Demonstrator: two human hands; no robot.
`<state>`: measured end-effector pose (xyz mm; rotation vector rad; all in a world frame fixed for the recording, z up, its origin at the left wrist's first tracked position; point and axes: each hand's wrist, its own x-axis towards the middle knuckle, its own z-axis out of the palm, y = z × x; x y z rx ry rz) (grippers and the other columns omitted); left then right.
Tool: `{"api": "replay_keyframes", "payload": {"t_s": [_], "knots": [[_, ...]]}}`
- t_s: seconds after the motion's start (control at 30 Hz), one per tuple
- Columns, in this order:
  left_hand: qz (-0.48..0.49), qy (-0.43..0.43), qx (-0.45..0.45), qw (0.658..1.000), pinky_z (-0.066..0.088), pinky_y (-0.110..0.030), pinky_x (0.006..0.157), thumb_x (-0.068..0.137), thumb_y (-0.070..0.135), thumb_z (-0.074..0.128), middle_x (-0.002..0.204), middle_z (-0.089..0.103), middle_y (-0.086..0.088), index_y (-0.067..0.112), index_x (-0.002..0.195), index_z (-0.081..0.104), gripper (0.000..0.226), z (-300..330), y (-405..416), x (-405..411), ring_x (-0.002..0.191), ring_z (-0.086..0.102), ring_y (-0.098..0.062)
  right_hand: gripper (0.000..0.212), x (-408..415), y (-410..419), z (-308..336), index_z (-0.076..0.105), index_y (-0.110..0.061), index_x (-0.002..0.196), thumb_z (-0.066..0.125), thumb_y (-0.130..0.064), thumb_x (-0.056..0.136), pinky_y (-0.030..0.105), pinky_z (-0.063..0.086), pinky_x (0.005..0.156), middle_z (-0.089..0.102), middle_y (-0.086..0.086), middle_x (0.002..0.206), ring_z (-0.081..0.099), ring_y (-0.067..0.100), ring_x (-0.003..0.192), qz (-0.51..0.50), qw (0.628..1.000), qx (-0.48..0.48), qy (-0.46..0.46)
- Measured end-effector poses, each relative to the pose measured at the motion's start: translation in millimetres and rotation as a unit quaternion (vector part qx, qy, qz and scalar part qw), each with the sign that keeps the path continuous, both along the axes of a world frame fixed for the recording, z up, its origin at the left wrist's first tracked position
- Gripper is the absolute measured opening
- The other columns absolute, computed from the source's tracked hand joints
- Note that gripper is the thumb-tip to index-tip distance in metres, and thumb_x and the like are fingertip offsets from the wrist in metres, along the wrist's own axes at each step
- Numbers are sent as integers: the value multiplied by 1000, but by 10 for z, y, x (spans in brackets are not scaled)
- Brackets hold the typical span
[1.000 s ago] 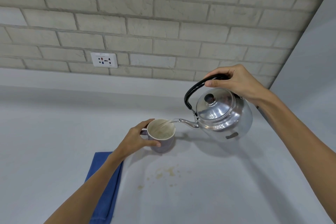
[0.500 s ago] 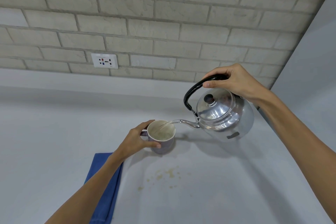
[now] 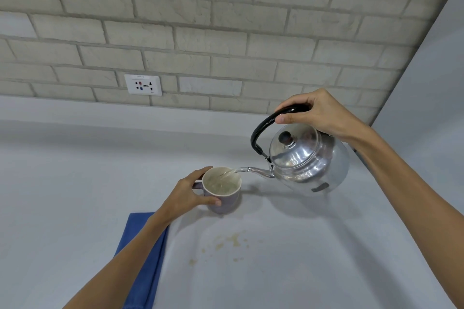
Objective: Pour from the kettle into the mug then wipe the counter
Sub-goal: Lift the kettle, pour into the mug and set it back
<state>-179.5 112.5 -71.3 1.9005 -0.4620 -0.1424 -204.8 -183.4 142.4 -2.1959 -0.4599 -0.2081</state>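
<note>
A shiny steel kettle [image 3: 308, 163] with a black handle hangs tilted to the left above the counter, and my right hand [image 3: 319, 114] grips its handle from above. Water runs from its thin spout into a purple mug [image 3: 223, 198] with a pale inside, which stands on the grey counter [image 3: 75, 195]. My left hand [image 3: 185, 194] wraps around the mug's left side, by the handle. A folded blue cloth [image 3: 143, 256] lies on the counter under my left forearm, partly hidden by it.
Brownish spill spots [image 3: 226, 243] mark the counter in front of the mug. A brick wall with a white power socket [image 3: 143, 85] runs along the back. A plain grey wall [image 3: 431, 98] closes the right side.
The kettle stays tilted and keeps pouring; the water level in the mug has risen a little. Both hands hold their places.
</note>
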Motion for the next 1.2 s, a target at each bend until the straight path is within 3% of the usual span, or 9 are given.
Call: {"api": "replay_keyframes", "payload": {"t_s": [0.13,0.3,0.43,0.57,0.67,0.77,0.87,1.03,1.2], "knots": [[2,3,4,1000,48,-7,76,46,43,91,116,62,23,55,115,52,81,0,7,-1,105,60,2,26,-12,3,-51,78,-19,90,81,-32,69,11,49,79,77,-5,87,70,4,82,7,1000,15,8],[2,5,5,1000,48,-7,75,44,47,90,114,59,32,57,116,51,82,10,10,-8,105,60,3,17,4,-16,-205,78,-20,90,82,-23,73,11,49,78,77,-3,88,71,6,85,4,999,36,23],[7,14,8,1000,49,-13,78,43,49,91,116,62,24,56,119,48,88,-22,14,7,105,61,1,16,-14,-75,-304,79,-24,89,81,-26,73,8,47,75,77,-7,87,69,2,84,-10,995,87,37],[10,28,16,999,49,-21,88,41,51,90,122,59,19,49,132,40,104,-58,18,25,105,61,3,23,-26,-149,-356,78,-22,92,79,-31,71,2,43,64,76,-15,81,64,-9,72,-23,990,137,36],[0,20,16,1000,47,-23,91,43,50,90,128,55,20,54,134,33,107,-11,42,12,107,59,4,32,10,-234,-390,78,-25,93,81,-41,66,6,41,58,70,-17,72,54,-5,60,-48,982,176,44],[26,-7,-29,999,39,-31,106,55,44,81,133,54,18,46,136,36,93,187,68,14,120,50,5,47,64,-333,-414,78,-22,95,85,-49,58,16,36,58,56,-8,68,38,7,59,-65,968,238,52],[50,-68,-76,994,36,-35,109,70,50,65,134,55,17,36,133,47,67,606,25,56,126,48,0,57,115,-432,-405,77,-19,97,88,-54,54,16,35,57,51,-8,68,35,7,58,-56,957,280,45],[34,-152,-115,981,42,-21,99,81,53,59,128,59,20,37,124,57,46,1450,-355,136,120,53,0,56,201,-513,-392,78,-18,95,90,-52,51,11,39,56,58,-15,64,39,3,54,-36,935,353,29],[-68,-171,-46,982,42,-12,98,83,51,56,130,59,16,32,130,53,51,1782,-907,291,116,55,4,38,320,-512,-499,78,-21,90,83,-43,59,11,41,60,63,-17,66,45,1,57,-37,931,363,14]]}}
